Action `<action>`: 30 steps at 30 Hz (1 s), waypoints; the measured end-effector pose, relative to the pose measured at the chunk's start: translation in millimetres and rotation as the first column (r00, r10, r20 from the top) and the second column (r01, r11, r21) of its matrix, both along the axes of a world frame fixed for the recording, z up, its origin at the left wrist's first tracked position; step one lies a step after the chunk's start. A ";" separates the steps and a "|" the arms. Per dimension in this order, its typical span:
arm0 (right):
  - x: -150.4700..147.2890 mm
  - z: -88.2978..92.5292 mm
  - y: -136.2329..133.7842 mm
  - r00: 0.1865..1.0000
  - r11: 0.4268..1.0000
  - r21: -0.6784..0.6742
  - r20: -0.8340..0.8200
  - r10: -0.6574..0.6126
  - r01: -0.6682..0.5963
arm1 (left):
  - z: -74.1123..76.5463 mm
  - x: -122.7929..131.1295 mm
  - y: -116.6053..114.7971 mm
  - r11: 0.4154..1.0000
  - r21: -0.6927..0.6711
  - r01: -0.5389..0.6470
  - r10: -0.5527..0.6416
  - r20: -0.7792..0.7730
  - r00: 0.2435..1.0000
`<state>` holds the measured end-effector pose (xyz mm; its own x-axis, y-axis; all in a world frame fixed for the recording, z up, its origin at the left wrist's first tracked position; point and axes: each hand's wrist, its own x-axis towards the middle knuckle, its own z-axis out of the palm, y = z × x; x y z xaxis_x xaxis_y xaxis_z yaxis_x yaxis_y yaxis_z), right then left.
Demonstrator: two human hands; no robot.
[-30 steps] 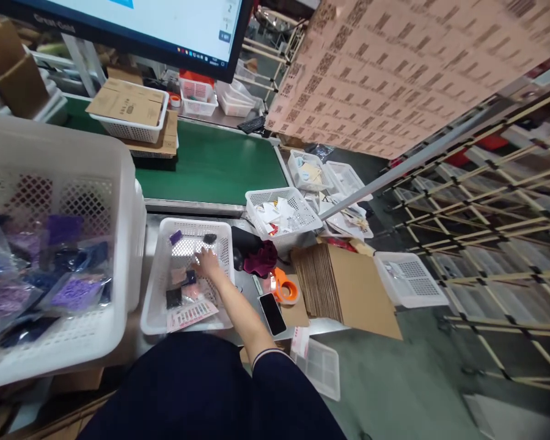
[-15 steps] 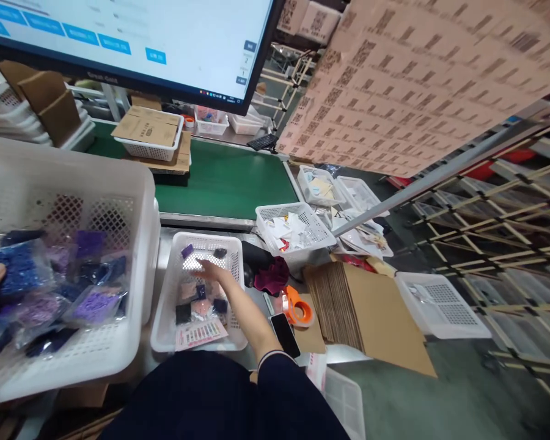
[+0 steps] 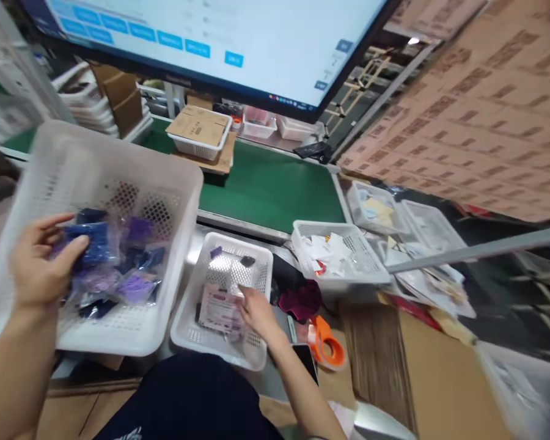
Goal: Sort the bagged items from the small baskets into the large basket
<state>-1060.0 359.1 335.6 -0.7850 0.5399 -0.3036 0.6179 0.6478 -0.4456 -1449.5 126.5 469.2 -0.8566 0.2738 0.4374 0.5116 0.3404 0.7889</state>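
My left hand (image 3: 43, 260) is closed on a clear plastic bag with blue contents (image 3: 101, 241), inside the large white basket (image 3: 119, 342). Below and beside it lie several bags with purple, lilac and dark contents, among them a purple bag (image 3: 136, 286). My right hand (image 3: 259, 313) is over the smaller white basket (image 3: 190, 339), its fingers pinching the right edge of a pink-and-white printed card (image 3: 219, 310). The card covers most of the small bags there. A small purple packet (image 3: 216, 252) and a dark packet (image 3: 247, 261) show at that basket's far end.
Beyond the baskets runs a green belt (image 3: 275, 189), with a monitor (image 3: 201, 55) above. To the right are an orange tape dispenser (image 3: 329, 345), a maroon cloth (image 3: 301, 300), a phone (image 3: 306, 360), stacked cardboard (image 3: 449, 373) and a basket of papers (image 3: 343, 269). A metal bar (image 3: 486, 247) slants across.
My right hand, earlier empty above the smaller basket, now grips the printed card, which has moved up over the bags. My left hand keeps the blue bag. The view has shifted left.
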 end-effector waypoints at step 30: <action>-212.2 144.6 -112.2 0.675 0.931 -0.049 -0.703 0.225 -0.362 | 9.6 25.2 9.2 0.736 0.652 0.180 -0.405 0.213 0.889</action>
<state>-1272.3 246.9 480.1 -0.9206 0.2382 0.3094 -0.1040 0.6141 -0.7823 -1424.3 135.7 478.8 -0.8964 0.3120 0.3147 0.1839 -0.3842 0.9047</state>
